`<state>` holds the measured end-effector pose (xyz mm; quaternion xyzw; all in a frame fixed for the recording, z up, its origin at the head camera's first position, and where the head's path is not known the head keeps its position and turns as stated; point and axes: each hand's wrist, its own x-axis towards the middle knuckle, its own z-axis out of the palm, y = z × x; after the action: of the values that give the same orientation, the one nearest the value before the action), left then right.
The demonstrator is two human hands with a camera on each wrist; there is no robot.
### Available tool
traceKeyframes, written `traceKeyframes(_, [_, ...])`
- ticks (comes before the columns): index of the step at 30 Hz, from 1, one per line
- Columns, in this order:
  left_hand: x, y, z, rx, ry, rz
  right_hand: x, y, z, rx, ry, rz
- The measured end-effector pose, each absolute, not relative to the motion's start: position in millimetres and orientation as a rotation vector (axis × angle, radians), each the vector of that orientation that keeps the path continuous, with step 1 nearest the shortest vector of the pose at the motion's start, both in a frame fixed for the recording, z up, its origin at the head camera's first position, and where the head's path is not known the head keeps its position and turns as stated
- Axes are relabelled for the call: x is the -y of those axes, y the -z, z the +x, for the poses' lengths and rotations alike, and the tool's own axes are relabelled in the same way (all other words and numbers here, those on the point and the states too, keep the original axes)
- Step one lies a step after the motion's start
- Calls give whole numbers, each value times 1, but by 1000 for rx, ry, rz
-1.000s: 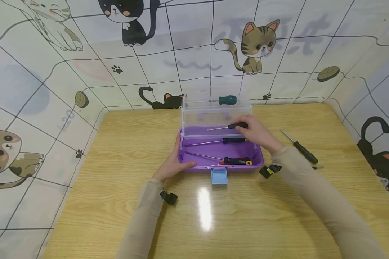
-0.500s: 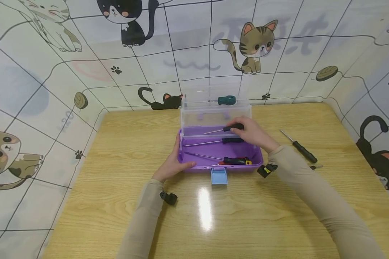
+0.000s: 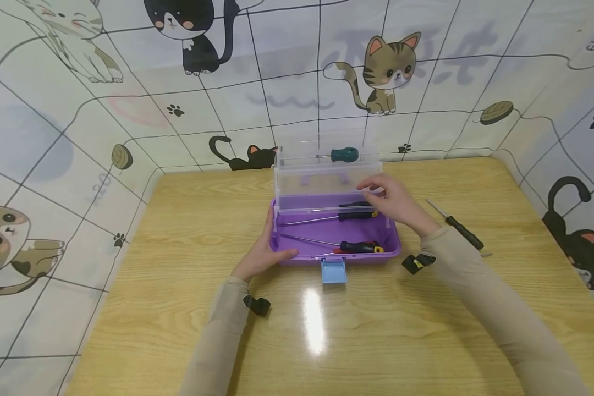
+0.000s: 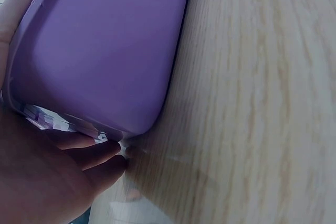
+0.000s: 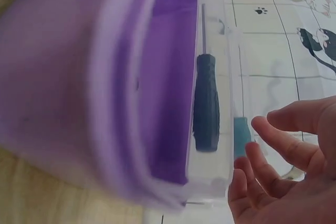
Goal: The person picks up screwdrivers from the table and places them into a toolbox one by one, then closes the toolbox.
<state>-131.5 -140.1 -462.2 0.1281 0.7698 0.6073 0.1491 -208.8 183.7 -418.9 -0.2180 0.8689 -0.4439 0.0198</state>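
A purple toolbox point(image 3: 376, 259) stands with its lid raised. My left hand point(image 3: 263, 250) grips its left end, thumb on the front rim and fingers round the side. My right hand point(image 3: 388, 201) hovers over the clear tray point(image 3: 297, 209) at the box's back right, fingers loosely bent and holding nothing. In that tray lies a black-handled screwdriver point(image 5: 206, 103), beside the right fingertips. Just in front of it, a longer black screwdriver point(image 3: 348, 215) with a yellow end lies in the box. More screwdrivers point(image 3: 355, 247), black and red, lie along the front wall.
A stubby green screwdriver point(image 3: 344, 154) lies in the upper clear tray. Right of the box, a black screwdriver point(image 3: 464, 231) rests on the wooden table point(image 3: 178, 247); a thin metal tip point(image 3: 485, 254) shows past the right sleeve. The blue latch point(image 3: 334, 271) hangs down in front.
My right hand carried the black screwdriver left and down into the clear tray, let go of it, and drew back slightly to the right. The left hand stayed on the box.
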Motion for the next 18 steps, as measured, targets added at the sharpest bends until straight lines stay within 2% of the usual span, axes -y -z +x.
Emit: traceKeyframes(18, [141, 462, -132, -2226, -1716, 348, -220, 422, -190, -2737, 1296, -543])
